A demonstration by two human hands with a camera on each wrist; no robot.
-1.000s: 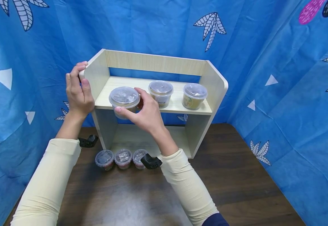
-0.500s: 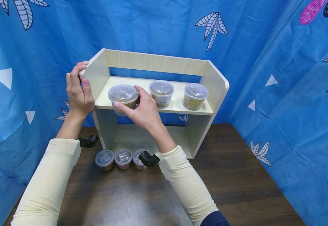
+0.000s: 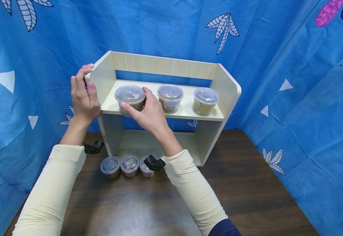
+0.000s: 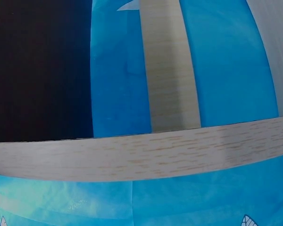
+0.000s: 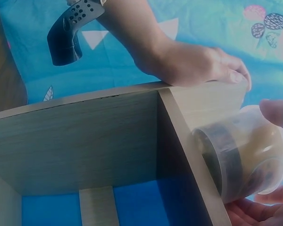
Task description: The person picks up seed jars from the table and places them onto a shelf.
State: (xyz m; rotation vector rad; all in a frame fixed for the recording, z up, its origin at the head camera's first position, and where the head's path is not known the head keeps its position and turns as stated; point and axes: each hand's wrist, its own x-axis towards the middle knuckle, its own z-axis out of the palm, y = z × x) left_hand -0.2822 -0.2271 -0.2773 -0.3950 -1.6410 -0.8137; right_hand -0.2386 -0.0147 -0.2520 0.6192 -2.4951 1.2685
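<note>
My right hand (image 3: 152, 111) grips a clear lidded plastic tub (image 3: 130, 95), thumb in front and fingers on the far side. This tub, with yellowish contents, is upright at the left of the upper shelf board (image 3: 186, 113). In the right wrist view the tub's base (image 5: 210, 157) is at the board's front edge; whether it bears fully on the board, I cannot tell. My left hand (image 3: 84, 95) holds the left side panel (image 3: 102, 78) of the small wooden shelf near its upper front corner. Two similar tubs stand farther right, a middle one (image 3: 170, 98) and a right one (image 3: 205, 101).
Three smaller lidded cups, a left one (image 3: 110, 166), a middle one (image 3: 129, 165) and a right one (image 3: 146, 167), stand in a row on the dark wooden table (image 3: 248, 183) before the lower shelf (image 3: 141, 144). Blue patterned cloth (image 3: 165, 26) hangs behind and at the sides.
My right hand has moved the tub slightly back and down, from in front of the upper board to its front edge. The left hand keeps its place on the side panel.
</note>
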